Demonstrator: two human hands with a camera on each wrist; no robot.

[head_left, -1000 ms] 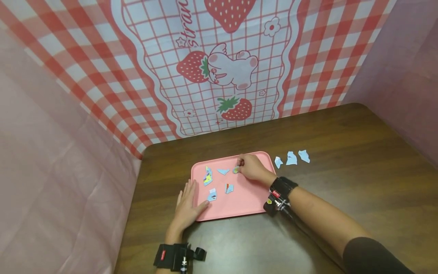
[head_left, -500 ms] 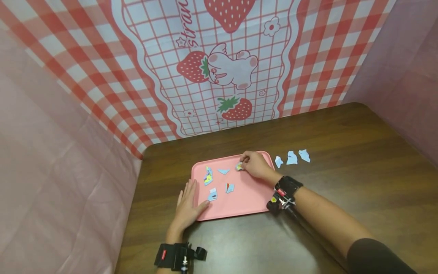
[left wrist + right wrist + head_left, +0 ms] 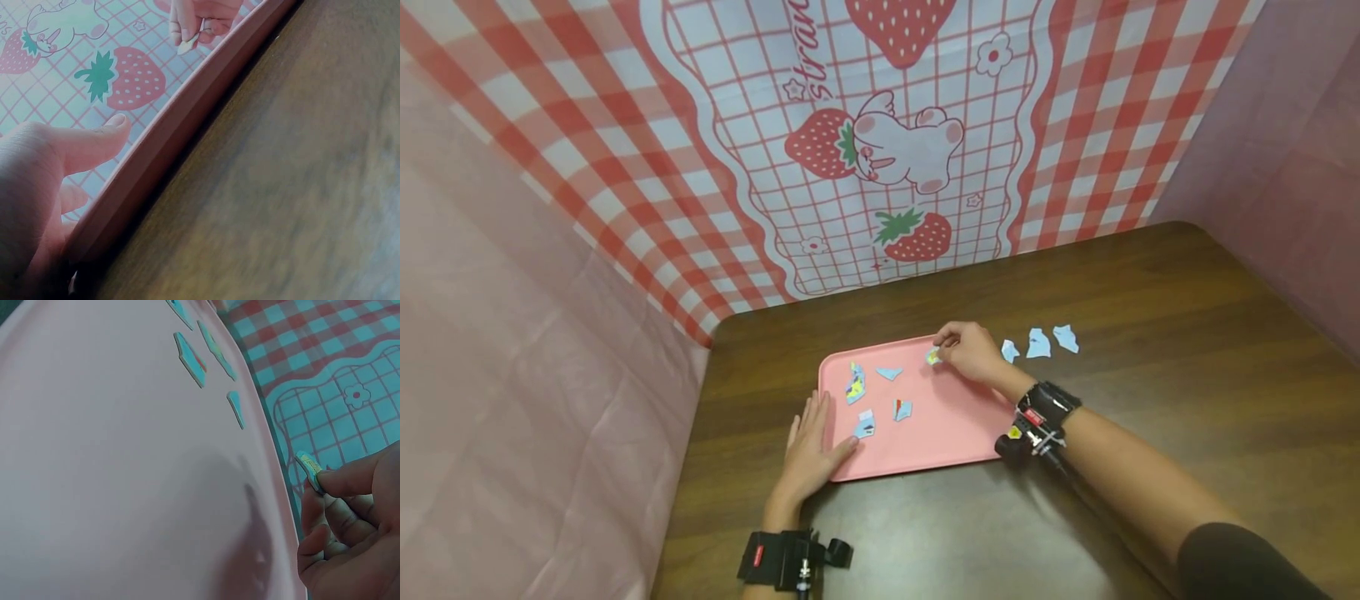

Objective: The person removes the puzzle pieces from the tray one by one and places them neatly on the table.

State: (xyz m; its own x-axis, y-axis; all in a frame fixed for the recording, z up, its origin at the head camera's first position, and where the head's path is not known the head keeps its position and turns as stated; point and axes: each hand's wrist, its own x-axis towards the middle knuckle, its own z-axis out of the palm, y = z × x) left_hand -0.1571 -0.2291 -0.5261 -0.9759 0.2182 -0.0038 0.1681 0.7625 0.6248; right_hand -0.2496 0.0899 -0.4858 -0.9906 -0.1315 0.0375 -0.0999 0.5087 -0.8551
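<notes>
My right hand (image 3: pixel 974 353) pinches a small, flat, light-blue and yellow puzzle piece (image 3: pixel 309 469) between thumb and fingers, above the far right part of the pink tray (image 3: pixel 951 421). My left hand (image 3: pixel 808 443) rests along the tray's left edge with fingers extended, its thumb over the rim. On the tray's left half lie a yellow and purple piece (image 3: pixel 855 386), a slim blue piece (image 3: pixel 890 373), a blue piece with a red stripe (image 3: pixel 902 409), and a blue-white piece (image 3: pixel 865 425) near the left thumb.
Three pale-blue pieces, the nearest one (image 3: pixel 1010 351) close to the tray's right edge, lie in a row on the brown wooden table (image 3: pixel 1150 400). A checked strawberry cloth (image 3: pixel 917 167) hangs behind the table, and pink cloth (image 3: pixel 535 375) hangs at the left.
My right hand has lifted the yellow-marked puzzle piece and moved right and toward the back with it. The left hand and the other pieces have stayed in place.
</notes>
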